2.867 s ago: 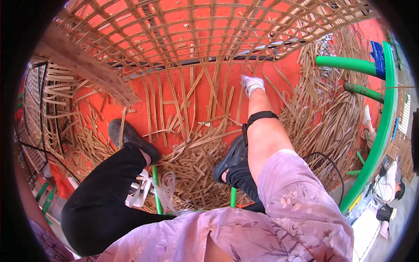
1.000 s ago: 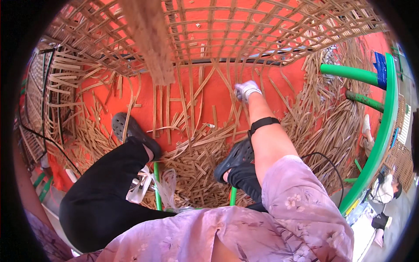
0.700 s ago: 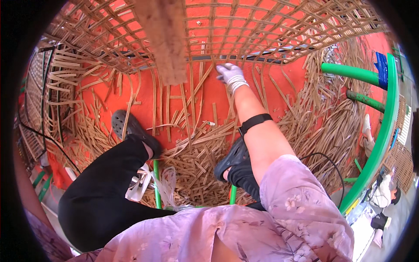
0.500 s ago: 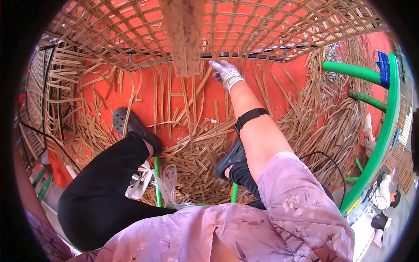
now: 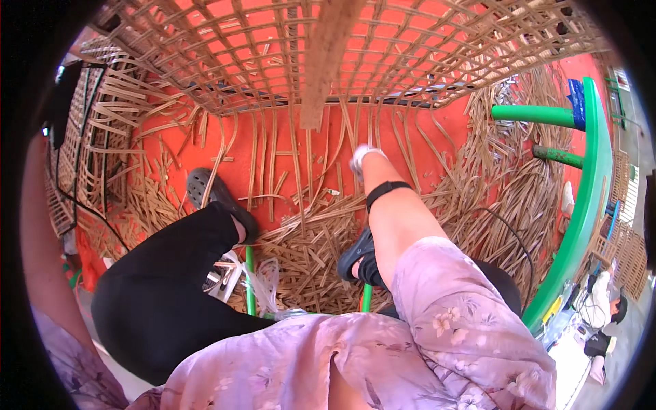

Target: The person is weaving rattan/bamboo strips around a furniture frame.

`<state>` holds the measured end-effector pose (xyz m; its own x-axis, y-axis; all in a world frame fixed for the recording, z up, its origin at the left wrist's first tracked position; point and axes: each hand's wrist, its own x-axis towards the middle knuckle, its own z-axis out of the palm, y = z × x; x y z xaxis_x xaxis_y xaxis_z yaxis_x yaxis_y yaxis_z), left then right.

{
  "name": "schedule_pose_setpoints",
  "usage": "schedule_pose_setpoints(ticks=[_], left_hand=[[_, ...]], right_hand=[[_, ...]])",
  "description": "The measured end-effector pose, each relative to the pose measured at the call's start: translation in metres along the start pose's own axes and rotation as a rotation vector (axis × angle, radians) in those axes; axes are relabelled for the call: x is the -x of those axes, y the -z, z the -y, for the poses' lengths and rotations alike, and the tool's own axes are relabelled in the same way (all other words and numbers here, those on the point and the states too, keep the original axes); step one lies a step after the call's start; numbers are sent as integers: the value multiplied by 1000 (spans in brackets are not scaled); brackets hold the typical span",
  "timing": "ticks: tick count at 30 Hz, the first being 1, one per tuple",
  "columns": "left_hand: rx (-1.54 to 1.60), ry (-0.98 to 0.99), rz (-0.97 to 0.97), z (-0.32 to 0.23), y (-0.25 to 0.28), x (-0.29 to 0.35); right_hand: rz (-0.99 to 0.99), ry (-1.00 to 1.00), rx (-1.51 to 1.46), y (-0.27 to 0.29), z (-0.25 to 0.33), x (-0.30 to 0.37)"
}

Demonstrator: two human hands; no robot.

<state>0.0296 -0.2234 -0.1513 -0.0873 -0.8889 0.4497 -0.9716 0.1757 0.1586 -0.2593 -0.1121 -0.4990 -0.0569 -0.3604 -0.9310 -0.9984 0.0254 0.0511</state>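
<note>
A large openwork panel of woven rattan or bamboo strips [image 5: 253,65] fills the top of the view, with a flat vertical slat [image 5: 321,75] standing out in front. Loose strip ends [image 5: 295,160] hang from its lower edge over the red floor. My right hand [image 5: 362,158], in a whitish glove, is just below that edge beside the hanging ends. Motion blurs its fingers, so its grip does not show. My left forearm [image 5: 49,212] rises along the left rim, a black object [image 5: 65,102] at its upper end; the left hand itself does not show.
Cut strips [image 5: 307,253] are heaped around my feet, with a bigger pile [image 5: 506,184] at right. A curved green frame [image 5: 593,178] with blue tape bounds the right side. More woven work [image 5: 116,130] stands left. A person [image 5: 601,301] is at far right.
My right hand has drawn back from the panel's lower edge, down toward me. My left forearm has risen farther into view along the left rim. The slat appears farther right.
</note>
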Motion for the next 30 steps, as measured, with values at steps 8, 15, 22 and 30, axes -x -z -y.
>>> schedule_pose_setpoints(ticks=[8, 15, 22, 30], left_hand=[[13, -31, -178, -25, 111, -9], [-72, -251, -359, -29, 175, 23], [14, -247, -303, -43, 198, 77], [49, -300, -326, -66, 222, 150]], right_hand=[[49, 30, -19, 52, -3, 114], [-393, 630, -48, 98, 16, 300], [-443, 966, -107, 60, 20, 483], [-1259, 1329, 265, -19, 3, 690]])
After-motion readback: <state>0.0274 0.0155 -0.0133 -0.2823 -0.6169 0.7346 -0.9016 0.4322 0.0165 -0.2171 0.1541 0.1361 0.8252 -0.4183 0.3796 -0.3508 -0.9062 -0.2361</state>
